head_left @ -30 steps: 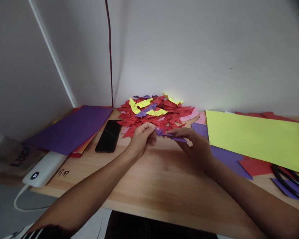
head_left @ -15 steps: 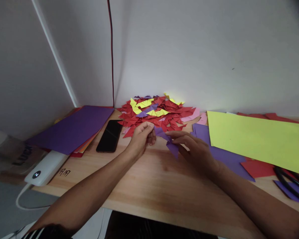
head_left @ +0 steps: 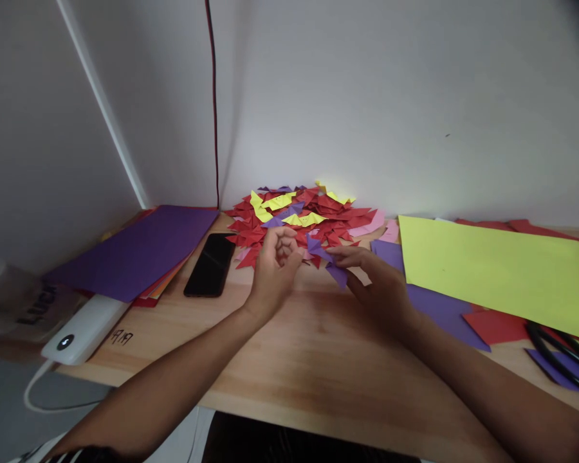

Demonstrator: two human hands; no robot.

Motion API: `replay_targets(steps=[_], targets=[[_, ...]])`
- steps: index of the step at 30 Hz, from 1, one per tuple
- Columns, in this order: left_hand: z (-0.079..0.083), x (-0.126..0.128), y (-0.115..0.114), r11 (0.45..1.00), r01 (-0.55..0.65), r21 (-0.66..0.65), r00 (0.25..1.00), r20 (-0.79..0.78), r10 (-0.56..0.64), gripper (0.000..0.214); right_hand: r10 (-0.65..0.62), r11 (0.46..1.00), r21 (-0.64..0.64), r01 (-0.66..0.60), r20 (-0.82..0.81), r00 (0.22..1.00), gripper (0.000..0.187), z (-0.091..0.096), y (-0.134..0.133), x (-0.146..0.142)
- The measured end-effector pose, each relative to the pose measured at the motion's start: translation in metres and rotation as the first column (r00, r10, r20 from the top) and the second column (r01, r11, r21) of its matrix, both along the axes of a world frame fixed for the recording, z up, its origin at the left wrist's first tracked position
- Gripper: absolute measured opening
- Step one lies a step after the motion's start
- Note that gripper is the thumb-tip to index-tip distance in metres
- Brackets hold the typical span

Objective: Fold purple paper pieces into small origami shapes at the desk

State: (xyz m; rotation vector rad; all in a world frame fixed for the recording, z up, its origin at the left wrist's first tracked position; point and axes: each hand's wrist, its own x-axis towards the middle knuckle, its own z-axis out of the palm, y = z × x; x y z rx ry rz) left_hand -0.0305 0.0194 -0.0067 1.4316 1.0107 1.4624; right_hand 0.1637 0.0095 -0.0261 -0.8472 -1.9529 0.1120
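Note:
A purple folded paper figure [head_left: 336,274] with pointed, wing-like ends is pinched between the thumb and fingers of my right hand [head_left: 379,280], above the front of a pile. To its left, my left hand [head_left: 275,267] is raised with its fingers loosely curled and apart, holding nothing that I can see. Behind both hands lies the pile of folded paper figures [head_left: 335,204], mostly red with some yellow and purple ones; small marks show on a few. My left hand hides part of the pile's front.
A black phone [head_left: 210,265] lies left of the pile. Farther left, purple sheets [head_left: 145,247] overlap a white power bank [head_left: 84,331] with a cable. At right are a yellow sheet [head_left: 492,273], red paper [head_left: 499,326] and black-handled scissors [head_left: 554,354]. A wall stands behind.
My left hand has let go of the purple paper figure and its fingers have opened upward. My right hand keeps the figure, which has turned slightly and lifted a little.

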Motion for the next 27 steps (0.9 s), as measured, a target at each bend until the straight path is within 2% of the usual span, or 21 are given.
replay_targets(steps=[2, 4, 7, 11, 14, 18, 21, 24, 27], targets=[[0.0, 0.0, -0.002, 0.982, -0.037, 0.185, 0.982, -0.175, 0.07, 0.016, -0.007, 0.999, -0.042, 0.006, -0.028, 1.0, 0.023, -0.001, 0.002, 0.0], [0.001, 0.0, -0.005, 0.946, 0.012, 0.325, 0.937, -0.333, 0.102, 0.012, -0.012, 0.996, -0.087, 0.007, -0.054, 0.998, 0.02, -0.002, 0.003, 0.0], [0.002, 0.0, -0.007, 0.911, 0.084, 0.404, 0.888, -0.444, 0.115, 0.013, -0.013, 0.986, -0.17, -0.004, -0.096, 0.995, 0.011, -0.001, 0.001, -0.003], [0.003, -0.001, -0.006, 0.938, 0.087, 0.334, 0.883, -0.463, 0.083, 0.009, -0.024, 0.94, -0.341, -0.027, -0.145, 0.989, 0.002, 0.003, -0.004, -0.007], [0.001, -0.001, -0.005, 0.948, 0.118, 0.296, 0.876, -0.481, 0.041, 0.006, -0.017, 0.876, -0.475, -0.081, -0.2, 0.98, 0.008, 0.001, -0.005, -0.008], [-0.003, 0.0, -0.004, 0.963, 0.116, 0.243, 0.892, -0.452, 0.007, 0.005, 0.029, 0.804, -0.556, -0.208, -0.313, 0.949, 0.012, -0.002, -0.003, -0.009], [-0.004, 0.001, -0.004, 0.98, 0.115, 0.163, 0.921, -0.386, -0.044, 0.003, 0.028, 0.791, -0.573, -0.216, -0.318, 0.948, 0.013, -0.003, -0.003, -0.01], [-0.003, 0.002, -0.004, 0.991, 0.113, 0.072, 0.943, -0.321, -0.084, 0.004, 0.01, 0.801, -0.569, -0.184, -0.295, 0.956, 0.014, -0.001, -0.004, -0.01], [-0.002, 0.003, -0.005, 0.991, 0.126, 0.041, 0.94, -0.324, -0.106, 0.008, 0.007, 0.813, -0.555, -0.178, -0.296, 0.955, 0.014, 0.0, -0.004, -0.01]])
